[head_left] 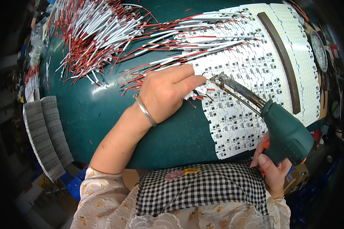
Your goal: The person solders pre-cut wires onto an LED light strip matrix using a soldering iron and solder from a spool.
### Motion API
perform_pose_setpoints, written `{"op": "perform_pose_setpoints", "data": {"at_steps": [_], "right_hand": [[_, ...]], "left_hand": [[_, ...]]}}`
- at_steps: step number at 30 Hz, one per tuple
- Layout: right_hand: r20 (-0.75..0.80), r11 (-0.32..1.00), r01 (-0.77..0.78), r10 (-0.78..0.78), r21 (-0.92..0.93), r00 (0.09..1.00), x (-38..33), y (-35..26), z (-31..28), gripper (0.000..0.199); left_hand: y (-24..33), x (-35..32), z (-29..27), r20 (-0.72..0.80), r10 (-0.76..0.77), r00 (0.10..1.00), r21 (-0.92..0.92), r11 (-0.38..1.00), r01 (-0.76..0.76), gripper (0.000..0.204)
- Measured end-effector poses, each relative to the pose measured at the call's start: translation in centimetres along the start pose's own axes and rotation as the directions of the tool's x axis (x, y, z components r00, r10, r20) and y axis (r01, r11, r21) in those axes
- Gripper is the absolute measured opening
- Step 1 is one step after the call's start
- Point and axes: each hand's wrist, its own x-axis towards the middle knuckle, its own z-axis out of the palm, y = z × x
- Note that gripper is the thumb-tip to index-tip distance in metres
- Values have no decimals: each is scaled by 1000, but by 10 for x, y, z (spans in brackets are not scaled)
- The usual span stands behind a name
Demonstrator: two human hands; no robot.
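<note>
My right hand (pixel 273 168) is closed round the handle of a dark green soldering gun (pixel 288 131). The gun's tip reaches up and left to the white circuit board sheet (pixel 233 129), close to the fingertips of my left hand (pixel 168 87). That left hand is closed, its fingers pinching wires in white sleeves with red ends (pixel 198 93) over the board's left edge. Part of the wires is hidden under the hand. Rows of similar wires (pixel 214 47) lie across the upper part of the sheet, their ends on the small black components.
A large heap of red and white wires (pixel 99 34) covers the upper left of the green table (pixel 91 126). A dark curved bar (pixel 281 61) lies across the boards. Stacked grey ridged strips (pixel 47 133) sit at the left edge, and a round metal tin (pixel 318 49) at the right.
</note>
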Motion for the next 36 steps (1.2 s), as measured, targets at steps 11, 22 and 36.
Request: {"op": "perform_pose_setpoints", "data": {"at_steps": [11, 22, 36], "right_hand": [[123, 988, 109, -96, -111, 988, 0, 14, -13, 53], [244, 933, 231, -164, -277, 956, -2, 10, -13, 48], [-203, 981, 176, -157, 80, 967, 4, -14, 5, 67]], "left_hand": [[-3, -1, 3, -18, 31, 999, -24, 999, -32, 43], [2, 0, 2, -24, 59, 998, 59, 997, -57, 39], [8, -1, -2, 23, 49, 999, 92, 994, -51, 44]]}}
